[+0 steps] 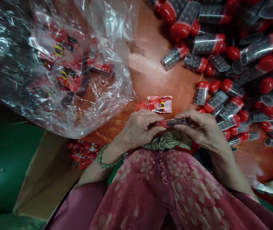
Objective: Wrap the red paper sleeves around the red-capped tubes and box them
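Observation:
Between my two hands lies a clear tube with a red end, filled with dark beads and held level above the table's near edge. My left hand pinches its red end, where some red printed material shows at the fingertips. My right hand closes thumb and fingers on the other end. Just beyond my fingers rests a small stack of red printed packets or cards on the brown table. A crumpled grey-green cloth sits below the tube, against my lap.
Many red-capped tubes are heaped across the table's right side. At the left spreads a large clear plastic bag with red printed packets in it. Below left, a cardboard box holds more small red packets.

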### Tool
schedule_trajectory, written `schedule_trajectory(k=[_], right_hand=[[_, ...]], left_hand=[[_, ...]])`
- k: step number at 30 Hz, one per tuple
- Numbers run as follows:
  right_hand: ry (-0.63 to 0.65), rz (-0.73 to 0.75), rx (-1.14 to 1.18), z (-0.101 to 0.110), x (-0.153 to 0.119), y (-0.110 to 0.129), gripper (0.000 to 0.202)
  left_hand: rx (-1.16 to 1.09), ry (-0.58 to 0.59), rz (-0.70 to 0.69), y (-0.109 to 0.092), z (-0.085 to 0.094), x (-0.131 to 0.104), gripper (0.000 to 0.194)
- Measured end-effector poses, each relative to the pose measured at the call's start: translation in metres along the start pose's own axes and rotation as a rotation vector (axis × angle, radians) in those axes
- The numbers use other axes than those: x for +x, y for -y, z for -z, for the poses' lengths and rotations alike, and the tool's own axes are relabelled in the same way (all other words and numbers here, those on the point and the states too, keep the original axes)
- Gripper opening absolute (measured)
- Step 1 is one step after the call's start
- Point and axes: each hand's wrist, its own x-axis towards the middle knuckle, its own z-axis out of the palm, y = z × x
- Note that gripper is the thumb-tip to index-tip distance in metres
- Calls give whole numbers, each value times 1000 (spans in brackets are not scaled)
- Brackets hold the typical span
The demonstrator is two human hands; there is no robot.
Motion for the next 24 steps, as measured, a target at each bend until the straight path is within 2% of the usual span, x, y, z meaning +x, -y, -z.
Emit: schedule_trajectory(k=[3, 6, 10, 12, 14, 16, 19, 21, 24], right_hand=[[-6, -123, 125, -4, 0, -7, 16], [-95, -231, 267, -9, 1, -12, 23], [-118, -315, 544, -15, 1, -8, 34], [-79, -323, 564, -14, 0, -4, 35], [-23, -304, 487, -10, -1, -1, 30], [53, -250, 363, -2, -1, 1, 24], [276, -160, 228, 10, 2, -1, 34], [386, -151, 243, 14, 4, -3, 38], [341, -243, 377, 13, 4, -5, 37]], left_hand=[[-17, 30, -16, -1, -1, 3, 20], [-15, 56, 14, 0, 3, 6, 20], [-142, 157, 187, 1, 11, 9, 31], [-247, 172, 313, 0, 13, 10, 44], [-354, 219, 397, 0, 12, 12, 54], [-443, 306, 424, 0, 10, 14, 58], [-514, 380, 413, 0, 8, 19, 63], [-506, 381, 424, 1, 7, 21, 68], [-465, 278, 476, 3, 7, 20, 73]])
